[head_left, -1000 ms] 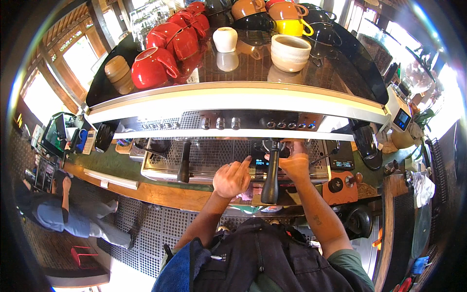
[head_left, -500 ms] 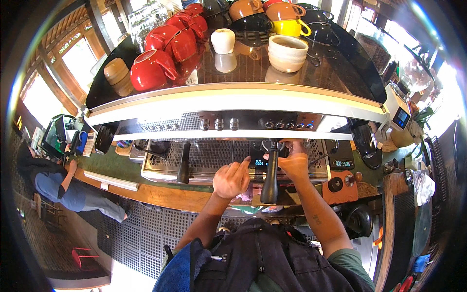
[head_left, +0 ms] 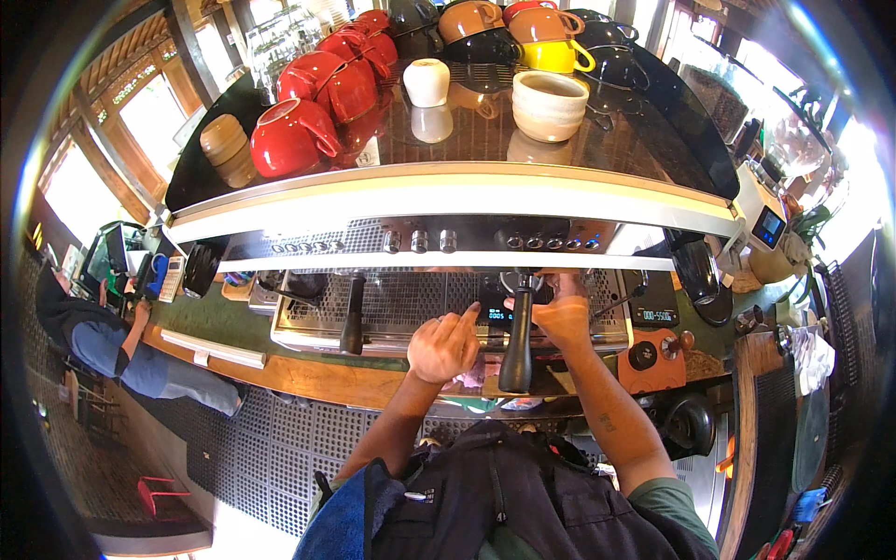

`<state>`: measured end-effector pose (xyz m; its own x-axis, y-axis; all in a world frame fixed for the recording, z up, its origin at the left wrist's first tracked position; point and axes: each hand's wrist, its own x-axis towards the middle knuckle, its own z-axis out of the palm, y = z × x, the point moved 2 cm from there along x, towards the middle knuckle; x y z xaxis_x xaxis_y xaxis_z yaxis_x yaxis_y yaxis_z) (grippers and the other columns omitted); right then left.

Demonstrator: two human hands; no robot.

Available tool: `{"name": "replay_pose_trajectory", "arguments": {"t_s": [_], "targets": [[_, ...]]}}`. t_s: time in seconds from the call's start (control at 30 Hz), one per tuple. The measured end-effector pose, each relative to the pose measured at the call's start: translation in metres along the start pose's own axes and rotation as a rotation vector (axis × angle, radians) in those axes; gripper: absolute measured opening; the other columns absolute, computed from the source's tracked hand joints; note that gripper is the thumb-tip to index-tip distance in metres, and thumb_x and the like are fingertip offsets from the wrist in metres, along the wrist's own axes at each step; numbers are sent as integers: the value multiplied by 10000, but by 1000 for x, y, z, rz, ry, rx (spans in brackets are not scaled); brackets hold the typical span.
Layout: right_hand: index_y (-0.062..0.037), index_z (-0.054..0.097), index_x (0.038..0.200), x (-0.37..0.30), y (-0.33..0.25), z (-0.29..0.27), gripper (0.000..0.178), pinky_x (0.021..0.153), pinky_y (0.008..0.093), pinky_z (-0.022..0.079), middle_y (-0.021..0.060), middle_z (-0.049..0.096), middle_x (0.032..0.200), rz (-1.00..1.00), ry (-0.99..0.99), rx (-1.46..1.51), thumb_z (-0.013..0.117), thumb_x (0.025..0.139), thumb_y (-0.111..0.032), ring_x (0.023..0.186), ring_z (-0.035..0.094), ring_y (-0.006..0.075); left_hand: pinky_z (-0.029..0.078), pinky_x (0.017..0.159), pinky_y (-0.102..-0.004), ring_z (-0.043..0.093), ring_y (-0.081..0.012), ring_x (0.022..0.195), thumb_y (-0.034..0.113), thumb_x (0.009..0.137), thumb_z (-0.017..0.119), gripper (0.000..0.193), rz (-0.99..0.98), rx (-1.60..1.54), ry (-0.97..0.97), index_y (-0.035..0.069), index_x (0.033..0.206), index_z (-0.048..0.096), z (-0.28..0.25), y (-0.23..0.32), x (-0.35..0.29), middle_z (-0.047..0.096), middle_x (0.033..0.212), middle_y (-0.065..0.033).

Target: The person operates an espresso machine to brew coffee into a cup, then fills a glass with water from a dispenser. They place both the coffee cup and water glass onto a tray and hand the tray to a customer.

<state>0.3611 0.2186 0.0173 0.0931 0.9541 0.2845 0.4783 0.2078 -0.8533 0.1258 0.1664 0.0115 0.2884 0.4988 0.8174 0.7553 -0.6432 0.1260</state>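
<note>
My left hand (head_left: 443, 348) is in front of the espresso machine's drip tray (head_left: 411, 303). Its index finger stretches toward a small dark scale (head_left: 496, 315) with a lit display; the other fingers look bent, and it holds nothing. Just right of a black portafilter handle (head_left: 516, 345), my right hand (head_left: 561, 313) reaches in under the machine. Its thumb passes behind the handle and its fingers curl round something that I cannot make out. A second portafilter (head_left: 351, 317) is fitted farther left.
Red cups (head_left: 294, 135), a pale ceramic cup (head_left: 551, 105) and a yellow cup (head_left: 560, 56) stand on the machine. A tamper (head_left: 677, 343) rests on a brown mat at right, below another scale (head_left: 655, 314). At left another person (head_left: 112, 345) stands at the counter.
Both my hands stay in nearly the same place, the left index finger still extended toward the scale. The person at left has shifted slightly.
</note>
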Motion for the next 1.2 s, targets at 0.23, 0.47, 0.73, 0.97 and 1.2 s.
{"name": "replay_pose_trajectory", "arguments": {"t_s": [0.23,0.47,0.73,0.97,1.2], "targets": [[-60,634,1327,-1,-1,-3,856,1070,476,555,189,745,1279,-5,-6,-48,1047,691,-456,1229,718,353,504,535,-332,554,-176,543,71,874,707,384,-13,11,-20,-12,1239,789,-3,1,2,562,712,-34],[-53,589,1292,3,0,1,778,1078,423,546,151,735,1243,-64,-16,1,1058,713,-276,1205,709,277,503,536,-330,550,-175,540,59,861,718,396,-5,7,-10,-12,1244,790,-2,1,2,554,709,-34],[-43,568,1270,1,-2,2,742,1084,383,546,148,735,1235,-30,-30,72,1056,731,-187,1210,708,234,488,525,-330,536,-174,531,63,860,721,397,-9,7,-9,-8,1245,790,-1,0,0,547,709,-30],[-37,568,1302,-1,-2,0,787,1050,389,572,137,736,1227,-58,9,-23,1065,712,-195,1174,725,246,494,528,-332,536,-171,531,65,866,717,385,0,7,-6,-10,1237,788,-1,0,0,550,712,-30],[-38,579,1345,2,5,8,828,1052,405,574,124,737,1209,-26,-15,66,1070,701,-206,1184,717,257,506,537,-336,558,-173,542,68,869,720,396,-7,1,-14,-10,1252,779,-1,1,0,560,718,-33]]}}
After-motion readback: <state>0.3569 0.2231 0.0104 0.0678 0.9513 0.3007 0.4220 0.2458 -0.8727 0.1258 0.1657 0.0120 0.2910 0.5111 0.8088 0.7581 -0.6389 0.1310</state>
